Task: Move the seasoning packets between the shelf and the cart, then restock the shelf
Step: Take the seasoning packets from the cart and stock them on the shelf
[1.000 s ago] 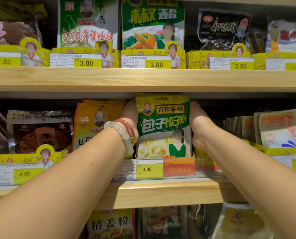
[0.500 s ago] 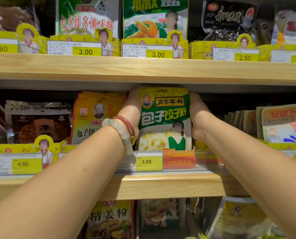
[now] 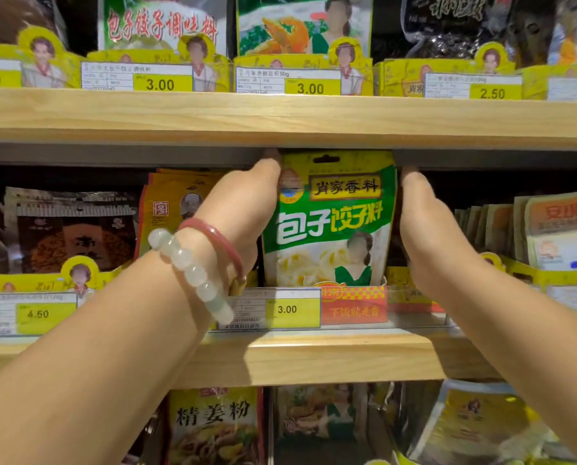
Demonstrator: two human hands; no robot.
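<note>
Pale wooden shelves [image 3: 280,115] run across the view in tiers, yellow price tags [image 3: 159,83] along their front edges, deep shadow behind under warm light.

- Left hand [image 3: 243,209]: fingers hidden behind the green seasoning packet [image 3: 330,223]; grip cannot be told.
- Right hand [image 3: 424,229]: fingers likewise out of sight behind the packet's right edge.
- Green seasoning packet: foot hidden by the price tag [image 3: 273,308] at the middle shelf [image 3: 314,357] front edge.
- Orange packets [image 3: 169,209]: right part covered by the left wrist.
- Top-row packets: cut off by the upper edge.
- Bottom-row packets: blurred, cut off below.
- Small print on tags: unreadable.
</note>
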